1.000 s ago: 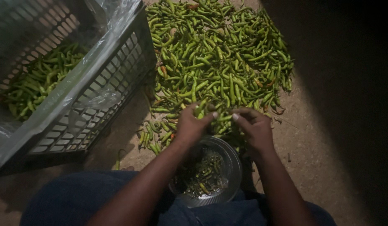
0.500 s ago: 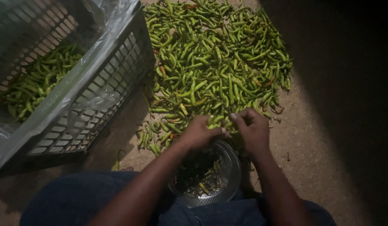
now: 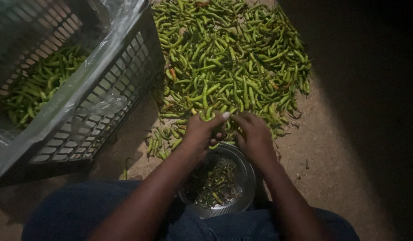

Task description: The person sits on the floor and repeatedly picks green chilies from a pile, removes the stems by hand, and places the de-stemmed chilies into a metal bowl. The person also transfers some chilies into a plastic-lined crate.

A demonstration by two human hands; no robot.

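Left hand: your left hand (image 3: 200, 134) sits at the centre of the frame, at the near edge of the chilli heap; its grip is curled in, thumb and fingers pinching what looks like a single green chilli, though the chilli itself is mostly hidden.
Right hand: your right hand (image 3: 255, 136) meets the left just beside it, fingers pressed together on the same spot.
Chillies: the heap of green chillies (image 3: 233, 62) lies on the floor (image 3: 331, 169), filling the upper centre.
Bowl: a round metal bowl (image 3: 244, 187) stands directly below your hands, lower centre, holding a thin layer of small green scraps, likely stems.
Crate: a dark slotted plastic crate (image 3: 104, 116) at upper left, lined with a clear plastic sheet (image 3: 113, 27), holds a shallow layer of chillies.
Done: judging by that layer, only a modest share is through.
Left: the floor heap is much larger, so most remains.
Labels and signs: none visible on the crate, sheet or bowl.
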